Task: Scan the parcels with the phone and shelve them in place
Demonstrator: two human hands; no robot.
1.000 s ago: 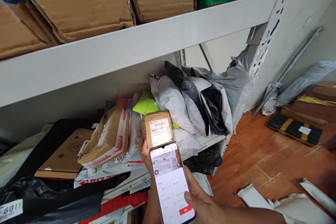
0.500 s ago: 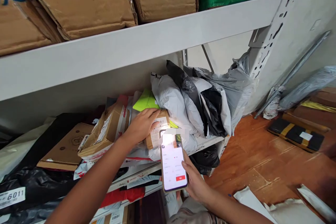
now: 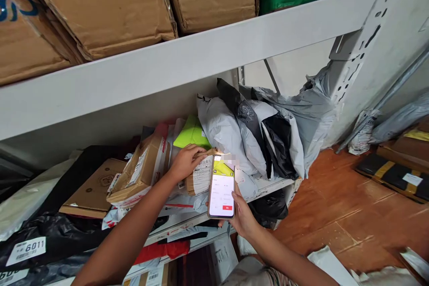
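Observation:
My right hand [image 3: 244, 216] is wrapped round a smartphone [image 3: 221, 199] with its lit screen facing me. The upper part of the screen shows a yellow-green camera picture, and a red button sits near the bottom. My left hand [image 3: 186, 161] grips the top of a small cardboard box [image 3: 191, 183] with a white label [image 3: 203, 174]; the thumb is hidden. The phone is in front of the box's right part. Behind my left fingers lies a bright yellow-green parcel [image 3: 191, 132]. White and grey plastic mailing bags [image 3: 219, 127] lean together just right of the box.
A white shelf beam [image 3: 187, 53] crosses above my hands, with large cardboard boxes [image 3: 110, 4] on it. To the left lie an opened carton [image 3: 144, 170], a flat brown box [image 3: 92, 187] and black bags. A slotted upright [image 3: 362, 53] stands right; parcels [image 3: 392, 174] lie on the floor.
The phone has moved up and slightly right, and its camera picture has turned from bright white to yellow-green. My left hand remains at the box, its fingers slightly shifted. The whole view has shifted slightly.

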